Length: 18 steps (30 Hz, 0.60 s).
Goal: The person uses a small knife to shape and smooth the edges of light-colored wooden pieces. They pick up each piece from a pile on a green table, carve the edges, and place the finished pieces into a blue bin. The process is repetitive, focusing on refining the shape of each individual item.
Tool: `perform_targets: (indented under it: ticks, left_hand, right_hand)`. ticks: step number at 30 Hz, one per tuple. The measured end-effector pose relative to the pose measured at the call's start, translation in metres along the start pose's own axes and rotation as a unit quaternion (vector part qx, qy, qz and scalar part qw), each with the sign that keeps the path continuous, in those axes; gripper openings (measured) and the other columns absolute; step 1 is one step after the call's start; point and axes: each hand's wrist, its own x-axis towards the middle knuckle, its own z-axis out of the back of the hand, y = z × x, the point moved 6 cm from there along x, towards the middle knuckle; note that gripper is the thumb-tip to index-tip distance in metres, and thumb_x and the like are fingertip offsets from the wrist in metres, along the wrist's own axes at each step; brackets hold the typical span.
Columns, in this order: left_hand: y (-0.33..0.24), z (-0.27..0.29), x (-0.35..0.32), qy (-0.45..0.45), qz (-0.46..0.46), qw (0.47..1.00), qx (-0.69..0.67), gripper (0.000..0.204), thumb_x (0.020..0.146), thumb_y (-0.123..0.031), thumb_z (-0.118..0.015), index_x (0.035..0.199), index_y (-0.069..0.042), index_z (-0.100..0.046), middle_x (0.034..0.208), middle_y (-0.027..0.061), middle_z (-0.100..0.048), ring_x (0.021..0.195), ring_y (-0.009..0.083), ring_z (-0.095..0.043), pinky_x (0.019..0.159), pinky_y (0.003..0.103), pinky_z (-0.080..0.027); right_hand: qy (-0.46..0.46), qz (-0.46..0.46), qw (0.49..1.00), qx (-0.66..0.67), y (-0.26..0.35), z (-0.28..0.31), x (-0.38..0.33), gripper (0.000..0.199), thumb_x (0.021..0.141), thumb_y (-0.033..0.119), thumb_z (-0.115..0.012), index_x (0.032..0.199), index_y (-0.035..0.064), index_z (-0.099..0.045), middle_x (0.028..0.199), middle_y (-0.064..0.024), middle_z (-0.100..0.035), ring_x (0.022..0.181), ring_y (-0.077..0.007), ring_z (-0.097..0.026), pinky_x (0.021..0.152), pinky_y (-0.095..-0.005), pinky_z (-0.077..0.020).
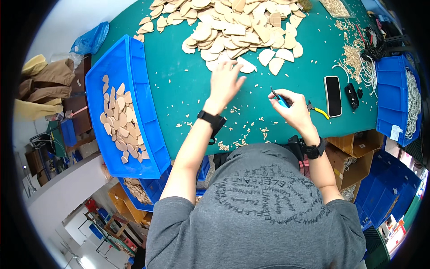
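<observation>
We see a blue bin [139,85] tilted at the table's left edge, with rounded tan pieces [122,119] heaped in it. Below it, a lower blue bin [154,190] holds more such pieces. At the right edge, another blue crate [389,96] holds pale cords [412,105].

The big pile of tan half-rounds [242,33] covers the far middle of the table. Our left hand [225,84] is at its near edge, fingers loosely apart; we cannot tell whether they touch a piece. Our right hand [293,109] is closed around a blue-handled tool [282,101], well short of the pile. Just right of that hand lie yellow-handled pliers [320,112], then a phone [332,96] and a black case [351,96].

Small scraps [354,56] heap at the far right and dot the green tabletop [179,96]. Cardboard boxes [351,166] stand below on the right; brown cloth [51,80] hangs at far left.
</observation>
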Motion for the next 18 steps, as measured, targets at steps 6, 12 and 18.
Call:
perform_targets:
  ticks: [6,12,18]
  left_hand:
    - [0.024,-0.07,0.03,0.099,-0.031,0.994,0.043,0.048,0.073,-0.026,-0.076,0.115,-0.011,-0.059,0.112,0.0114,-0.057,0.108,0.0322,-0.051,0.089,0.041,-0.045]
    - [0.031,-0.053,0.021,0.132,0.14,0.964,-0.183,0.034,0.08,-0.027,-0.073,0.104,-0.005,-0.063,0.09,0.0086,-0.067,0.087,0.0232,-0.063,0.076,0.033,-0.05]
    - [-0.026,0.013,-0.018,0.086,0.224,0.762,-0.601,0.031,0.087,-0.02,-0.069,0.11,-0.001,-0.065,0.095,0.0074,-0.069,0.089,0.0125,-0.065,0.081,0.025,-0.052]
  right_hand:
    - [-0.037,-0.03,0.999,-0.008,-0.009,0.017,-0.009,0.019,0.08,0.012,-0.067,0.094,0.0007,-0.069,0.082,-0.009,-0.07,0.073,-0.0124,-0.066,0.068,-0.0261,-0.051]
    - [-0.035,-0.025,0.999,0.004,-0.011,0.008,-0.001,0.022,0.079,0.015,-0.067,0.095,0.0009,-0.068,0.081,-0.0104,-0.069,0.071,-0.014,-0.065,0.067,-0.0274,-0.0508]
    - [0.005,0.005,0.997,-0.075,0.01,-0.004,0.005,0.028,0.076,0.019,-0.068,0.097,0.0005,-0.067,0.08,-0.0127,-0.068,0.071,-0.0177,-0.065,0.066,-0.0287,-0.0501]
